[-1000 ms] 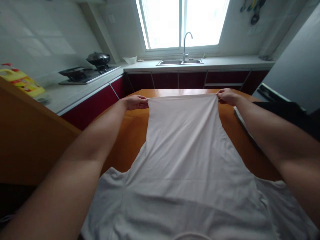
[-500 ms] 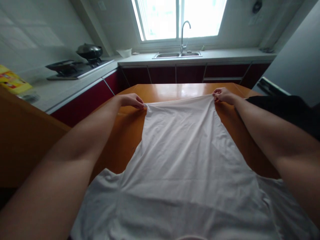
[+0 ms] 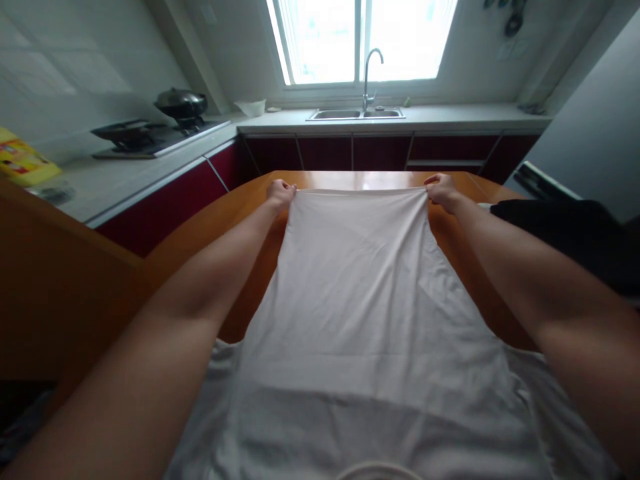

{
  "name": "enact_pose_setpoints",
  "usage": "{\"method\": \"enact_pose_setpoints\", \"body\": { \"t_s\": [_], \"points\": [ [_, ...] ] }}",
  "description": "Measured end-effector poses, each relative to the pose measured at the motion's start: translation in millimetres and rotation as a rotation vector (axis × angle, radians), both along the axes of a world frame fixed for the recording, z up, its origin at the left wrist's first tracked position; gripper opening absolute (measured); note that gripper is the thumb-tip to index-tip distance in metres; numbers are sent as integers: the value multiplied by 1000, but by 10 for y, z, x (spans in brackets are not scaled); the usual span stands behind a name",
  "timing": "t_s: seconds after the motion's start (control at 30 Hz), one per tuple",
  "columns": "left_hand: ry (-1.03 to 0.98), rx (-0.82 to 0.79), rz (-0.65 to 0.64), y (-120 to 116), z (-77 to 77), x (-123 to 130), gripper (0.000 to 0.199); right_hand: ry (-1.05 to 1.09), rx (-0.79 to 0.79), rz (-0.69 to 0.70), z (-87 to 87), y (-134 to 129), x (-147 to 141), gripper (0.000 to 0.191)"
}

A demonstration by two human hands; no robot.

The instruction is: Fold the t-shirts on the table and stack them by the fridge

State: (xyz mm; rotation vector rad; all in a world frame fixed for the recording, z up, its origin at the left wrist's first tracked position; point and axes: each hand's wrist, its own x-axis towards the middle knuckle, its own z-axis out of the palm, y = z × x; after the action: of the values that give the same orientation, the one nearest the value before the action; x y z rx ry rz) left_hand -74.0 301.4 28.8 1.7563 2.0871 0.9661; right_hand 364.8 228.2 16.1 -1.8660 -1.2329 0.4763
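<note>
A white T-shirt (image 3: 350, 300) is spread over the wooden table (image 3: 225, 217), its neckline nearest me and its hem at the far end. My left hand (image 3: 281, 193) pinches the far left corner of the hem. The far right corner is gripped between the fingers of my right hand (image 3: 441, 189). Between the two hands the hem runs nearly straight and taut. Long creases cross the right half of the fabric, and the sleeves lie out to both sides, partly behind my forearms.
Black cloth (image 3: 565, 230) lies on the table's right side. Beyond stand a counter (image 3: 280, 120) with a sink (image 3: 337, 115), a stove (image 3: 165, 138) with a lidded pan (image 3: 181, 103), and a yellow package (image 3: 25, 160) at far left.
My left hand has moved forward and slightly right with its corner of the hem. The hem is now level, and the left half of the shirt looks smoother. My right hand has barely moved.
</note>
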Motion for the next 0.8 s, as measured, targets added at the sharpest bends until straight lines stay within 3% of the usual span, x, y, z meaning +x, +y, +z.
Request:
{"method": "enact_pose_setpoints", "body": {
  "t_s": [0.13,0.27,0.37,0.47,0.6,0.67,0.8],
  "points": [
    [90,22,27,24,-210,34,21,-61,35,-93,-98,77,-71,22],
    [191,149,14,-90,-286,79,34,-178,52,-149,-179,62,-204,28],
    [359,246,-133,-291,-262,186,35,-408,76,-92,-231,-47,-403,34],
    [499,86,-331,-495,-253,303,44,-627,-27,110,-280,-168,-616,38],
    [555,-217,-376,-607,-297,341,70,-681,-227,275,-331,-231,-710,60],
    [549,-253,-381,-603,-318,312,74,-665,-261,299,-343,-238,-674,66],
    [507,-173,-384,-559,-324,245,77,-665,-125,221,-357,-272,-553,62]
  ]
}}
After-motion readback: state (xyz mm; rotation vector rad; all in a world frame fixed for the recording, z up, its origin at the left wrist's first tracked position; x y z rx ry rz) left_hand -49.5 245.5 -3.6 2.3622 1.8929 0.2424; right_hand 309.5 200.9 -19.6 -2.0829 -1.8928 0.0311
